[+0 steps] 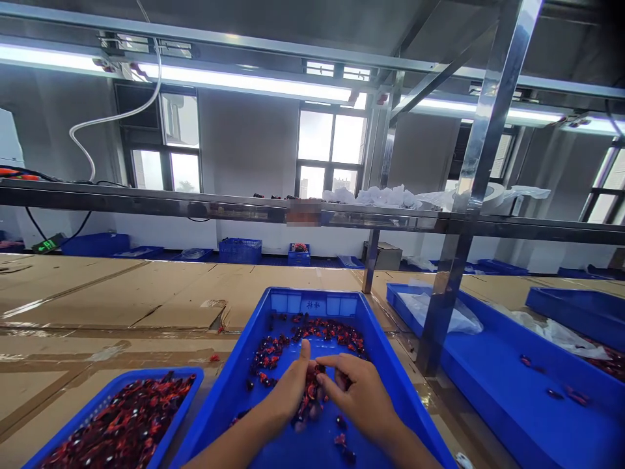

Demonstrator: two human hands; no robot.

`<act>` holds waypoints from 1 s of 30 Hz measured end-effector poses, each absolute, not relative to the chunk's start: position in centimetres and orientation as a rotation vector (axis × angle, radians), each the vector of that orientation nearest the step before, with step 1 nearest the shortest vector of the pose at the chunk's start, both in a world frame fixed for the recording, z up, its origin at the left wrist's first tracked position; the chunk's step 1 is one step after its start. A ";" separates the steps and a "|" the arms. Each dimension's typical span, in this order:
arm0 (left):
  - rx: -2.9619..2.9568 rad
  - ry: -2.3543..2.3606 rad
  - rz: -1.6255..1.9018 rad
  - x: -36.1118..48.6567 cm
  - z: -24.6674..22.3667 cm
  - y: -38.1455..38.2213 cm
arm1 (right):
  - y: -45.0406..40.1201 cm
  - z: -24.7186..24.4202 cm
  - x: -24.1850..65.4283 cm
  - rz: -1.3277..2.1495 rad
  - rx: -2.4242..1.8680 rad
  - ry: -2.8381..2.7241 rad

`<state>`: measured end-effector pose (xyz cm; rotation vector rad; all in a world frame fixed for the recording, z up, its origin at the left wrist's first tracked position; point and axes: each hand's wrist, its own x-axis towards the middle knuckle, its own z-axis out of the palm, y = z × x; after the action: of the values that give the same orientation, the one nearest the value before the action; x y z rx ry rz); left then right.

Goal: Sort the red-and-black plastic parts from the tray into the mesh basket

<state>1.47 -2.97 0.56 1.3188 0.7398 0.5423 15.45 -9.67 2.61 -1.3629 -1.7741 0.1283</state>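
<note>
Red-and-black plastic parts [310, 394] lay in a blue plastic tray [315, 293]; the left hand [286, 394] and right hand [356, 391] were narrowly closed, holding a small clump between them.

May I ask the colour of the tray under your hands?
Blue tray, clearest in the head view.

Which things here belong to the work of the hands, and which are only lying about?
In use: left hand, right hand, small dark-red parts, blue tray, blue basket of parts.
Lying about: white plastic bag, white tape roll, cardboard sheets.
</note>
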 end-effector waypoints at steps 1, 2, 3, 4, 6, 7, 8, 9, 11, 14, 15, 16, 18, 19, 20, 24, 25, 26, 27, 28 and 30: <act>1.279 0.744 0.534 1.6 0.7 -3.0 | -9.8 2.6 15.5 0.065 -1.362 -1.788; 1.251 0.753 0.525 1.6 0.7 -3.0 | -9.9 2.7 15.6 -0.002 -1.355 -1.815; 1.233 0.764 0.521 1.7 0.8 -3.0 | -10.1 2.8 15.6 -0.068 -1.341 -1.851; 1.217 0.775 0.530 1.8 0.8 -3.0 | -10.4 2.9 15.5 -0.125 -1.320 -1.894; 1.173 0.783 0.590 1.9 0.8 -3.0 | -10.8 3.1 15.4 -0.216 -1.266 -1.965; 1.142 0.781 0.632 1.9 0.8 -3.0 | -11.0 3.2 15.3 -0.242 -1.239 -1.988; 1.110 0.775 0.671 2.0 0.7 -3.0 | -11.2 3.3 15.2 -0.248 -1.217 -2.000; 1.080 0.770 0.698 2.0 0.8 -2.9 | -11.3 3.3 15.0 -0.224 -1.200 -1.995; 1.028 0.761 0.715 1.9 0.9 -2.8 | -11.3 3.4 14.7 -0.040 -1.205 -1.886; 0.953 0.771 0.644 1.6 1.2 -2.8 | -10.7 3.3 14.4 0.652 -1.177 -1.408; 0.930 0.776 0.613 1.6 1.2 -2.9 | -10.4 3.2 14.4 0.905 -1.122 -1.210; 0.910 0.777 0.584 1.5 1.2 -2.9 | -10.1 3.0 14.3 1.120 -1.056 -1.045; 0.875 0.772 0.545 1.6 1.1 -3.1 | -9.6 2.6 14.2 1.367 -0.977 -0.901; 0.861 0.771 0.538 1.6 1.0 -3.1 | -9.4 2.4 14.1 1.391 -0.992 -0.934; 0.851 0.777 0.537 1.7 0.9 -3.1 | -9.3 2.2 13.9 1.350 -1.029 -1.019; 0.827 0.763 0.543 1.7 0.9 -3.0 | -9.6 1.8 13.3 0.847 -1.249 -1.513; 0.820 0.741 0.533 1.7 1.1 -3.0 | -9.8 1.9 13.3 0.729 -1.301 -1.607; 0.813 0.724 0.520 1.6 1.2 -2.9 | -10.0 2.1 13.2 0.645 -1.346 -1.681; 0.808 0.718 0.505 1.5 1.3 -2.9 | -10.2 2.3 13.2 0.593 -1.374 -1.739; 0.806 0.720 0.491 1.4 1.3 -2.8 | -10.3 2.5 13.3 0.568 -1.379 -1.783; 0.796 0.727 0.468 1.3 1.4 -2.7 | -10.6 2.9 13.5 0.553 -1.376 -1.835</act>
<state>1.29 -2.70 1.40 0.7959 0.7272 0.4682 13.48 -10.55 2.89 -1.3761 -1.8350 0.5532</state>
